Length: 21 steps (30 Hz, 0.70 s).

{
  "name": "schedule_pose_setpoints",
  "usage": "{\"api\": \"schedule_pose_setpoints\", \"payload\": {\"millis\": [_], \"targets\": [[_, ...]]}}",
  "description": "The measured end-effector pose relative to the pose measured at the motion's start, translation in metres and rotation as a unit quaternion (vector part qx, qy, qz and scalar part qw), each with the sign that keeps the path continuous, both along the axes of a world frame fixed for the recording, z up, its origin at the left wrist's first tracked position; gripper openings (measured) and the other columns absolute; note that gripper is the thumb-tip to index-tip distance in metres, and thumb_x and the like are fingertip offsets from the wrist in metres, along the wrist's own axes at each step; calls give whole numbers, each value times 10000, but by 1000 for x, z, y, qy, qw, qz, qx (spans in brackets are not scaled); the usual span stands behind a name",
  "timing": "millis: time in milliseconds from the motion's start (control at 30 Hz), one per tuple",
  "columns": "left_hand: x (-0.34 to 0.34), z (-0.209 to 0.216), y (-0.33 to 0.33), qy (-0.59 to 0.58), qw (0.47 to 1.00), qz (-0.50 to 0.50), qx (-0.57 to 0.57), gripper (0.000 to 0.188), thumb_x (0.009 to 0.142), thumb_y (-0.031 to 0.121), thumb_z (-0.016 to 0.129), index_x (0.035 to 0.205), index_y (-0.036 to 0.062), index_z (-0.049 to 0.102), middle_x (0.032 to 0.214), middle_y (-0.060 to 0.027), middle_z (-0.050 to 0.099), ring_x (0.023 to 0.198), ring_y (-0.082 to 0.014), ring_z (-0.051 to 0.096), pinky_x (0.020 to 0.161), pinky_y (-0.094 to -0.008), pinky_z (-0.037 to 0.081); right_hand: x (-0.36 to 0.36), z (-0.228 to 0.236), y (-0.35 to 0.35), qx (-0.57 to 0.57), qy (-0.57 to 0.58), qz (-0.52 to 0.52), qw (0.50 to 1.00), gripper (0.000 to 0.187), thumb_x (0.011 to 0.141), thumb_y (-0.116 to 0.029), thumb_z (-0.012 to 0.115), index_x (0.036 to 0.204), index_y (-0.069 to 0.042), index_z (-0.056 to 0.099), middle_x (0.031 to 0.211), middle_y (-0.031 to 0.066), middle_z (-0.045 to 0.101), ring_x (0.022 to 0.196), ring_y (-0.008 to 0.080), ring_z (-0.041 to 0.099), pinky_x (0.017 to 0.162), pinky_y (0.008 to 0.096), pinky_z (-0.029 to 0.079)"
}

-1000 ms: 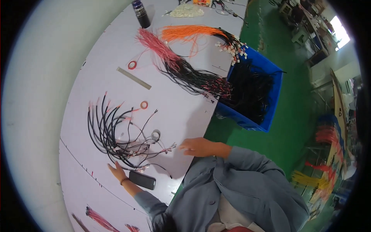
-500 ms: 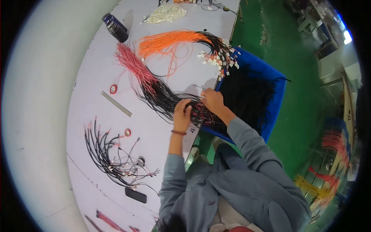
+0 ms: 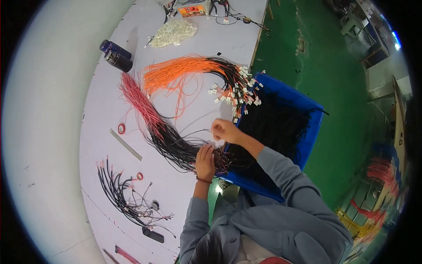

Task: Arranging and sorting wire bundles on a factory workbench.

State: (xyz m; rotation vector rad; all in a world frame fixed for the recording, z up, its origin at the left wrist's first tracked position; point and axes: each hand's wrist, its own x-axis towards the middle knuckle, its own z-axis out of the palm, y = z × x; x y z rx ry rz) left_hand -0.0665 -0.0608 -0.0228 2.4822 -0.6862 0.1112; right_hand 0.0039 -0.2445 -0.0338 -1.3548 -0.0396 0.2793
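Observation:
A long bundle of thin wires (image 3: 169, 143), pink at its far end and black along the rest, lies across the table toward me. My left hand (image 3: 205, 163) rests over the near end of this bundle, its fingers bent down onto the black wires. Just beyond it, my right hand (image 3: 225, 131) is raised above the table edge with curled fingers. A thin black wire (image 3: 193, 133) runs out of the bundle to its fingertips, which seem to pinch it; the exact grip is hidden. The bundle's near end reaches the rim of a blue bin (image 3: 317, 127).
Dark strands fill the bin at the table's right edge. An orange-and-black wire bundle (image 3: 184, 68) with white connectors lies farther off. Two dark bottles (image 3: 118, 60), a bag of pale connectors (image 3: 173, 33), a metal ruler (image 3: 126, 144), red tape (image 3: 121, 128) and a phone (image 3: 153, 235) are on the table.
The view has shifted, so the table's things appear lower and farther left. My right hand has moved away from the bundle's near end, while my left hand stays on the wires.

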Motion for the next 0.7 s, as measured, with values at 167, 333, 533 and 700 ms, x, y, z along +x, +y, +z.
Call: {"api": "schedule_pose_setpoints", "payload": {"millis": [167,333,533,700], "targets": [[4,4,1,29,999,12,-22,253,840,58,514,1083,33,583,1148,-122,549,1107,-320,485,959,-408,380,70,98,-100,-87,-121,-302,942,113,925,-151,467,944,-48,507,785,21,488,678,97,460,606,269,417],[6,1,-5,39,999,9,-22,251,838,60,519,1080,35,581,1152,-120,546,1108,-319,485,959,-412,378,106,29,-177,-402,-157,-214,876,171,909,-179,504,995,-32,516,900,169,613,812,317,584,728,363,458],[7,5,0,49,998,21,-22,240,837,65,519,1068,37,577,1153,-115,545,1112,-321,485,953,-410,382,109,24,-134,-355,-74,-195,912,200,763,-213,685,887,-69,622,853,111,651,774,252,634,689,351,481],[4,3,3,49,998,22,-29,239,836,70,522,1067,40,579,1149,-115,547,1111,-324,484,956,-409,381,108,39,-119,-573,-33,-140,807,225,706,-310,713,783,-105,659,757,88,645,718,286,626,619,391,477]]}}
